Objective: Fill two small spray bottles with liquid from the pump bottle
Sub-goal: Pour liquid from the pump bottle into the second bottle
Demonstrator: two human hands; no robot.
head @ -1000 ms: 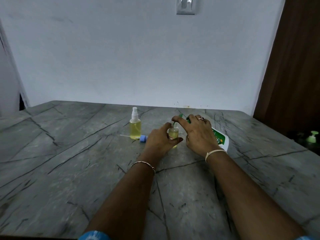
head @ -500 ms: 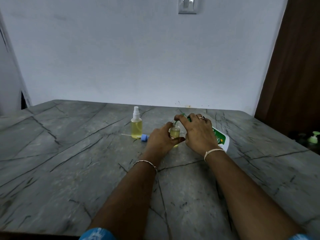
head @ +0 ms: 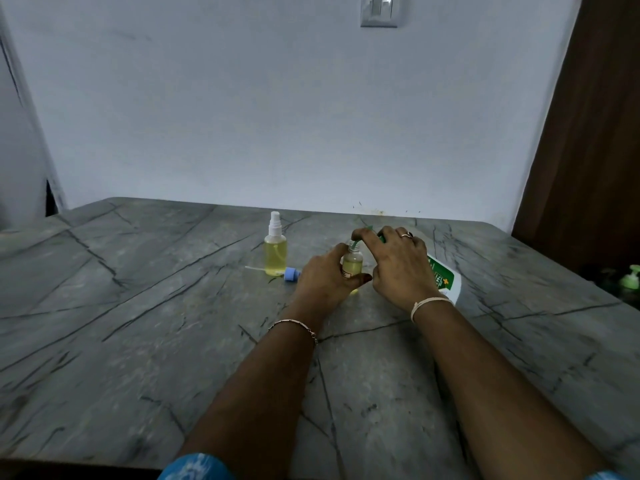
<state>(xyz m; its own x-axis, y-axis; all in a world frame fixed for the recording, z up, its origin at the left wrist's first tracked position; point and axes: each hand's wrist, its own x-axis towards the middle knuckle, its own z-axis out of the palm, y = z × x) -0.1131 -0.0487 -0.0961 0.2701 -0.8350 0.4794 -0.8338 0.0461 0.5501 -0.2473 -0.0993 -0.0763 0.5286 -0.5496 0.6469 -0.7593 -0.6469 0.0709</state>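
Observation:
My left hand (head: 323,277) grips a small open spray bottle (head: 352,263) that stands on the table and holds yellow liquid. My right hand (head: 400,263) lies over the green pump head of the white pump bottle (head: 445,278), its fingers curled round the green nozzle, whose tip is at the small bottle's mouth. The pump bottle is mostly hidden behind that hand. A second spray bottle (head: 275,249), with a white sprayer on it and yellow liquid inside, stands to the left. A blue spray cap (head: 292,274) with a thin dip tube lies on the table between the bottles.
The grey marble table (head: 138,323) meets a white wall at the back. A brown door (head: 588,150) stands at the right, with a small green pump dispenser (head: 631,278) on a dark surface beside the table edge. A wall switch (head: 379,10) is overhead.
Both hands stay at the small bottle and the pump nozzle; only the camera view shifts slightly.

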